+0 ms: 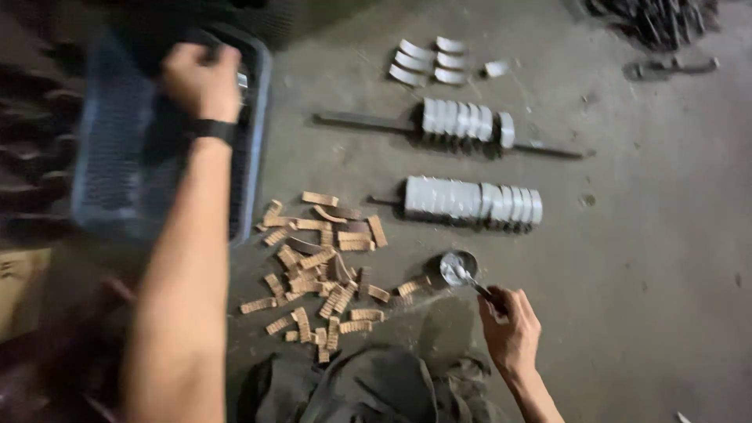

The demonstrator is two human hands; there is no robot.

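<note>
Grey concrete floor [642, 258], dim and dusty, strewn with small parts.

Right hand [511, 325] at lower centre, fingers clamped on a thin brush handle [474, 283] with its tip in a small round tin [458, 266] just above. Left hand [202, 78] at upper left, fingers curled shut on something small over a blue crate [117, 157]. Likely slip: tin tipping under sideways brush pressure, spilling toward tan ridged strips [321, 274] just left. Pale curved pieces on rods [470, 200] well clear.

grey concrete floor [642, 258]: tan ridged strips [321, 266], white curved pcs [470, 200], sm round tin [457, 266].
</note>
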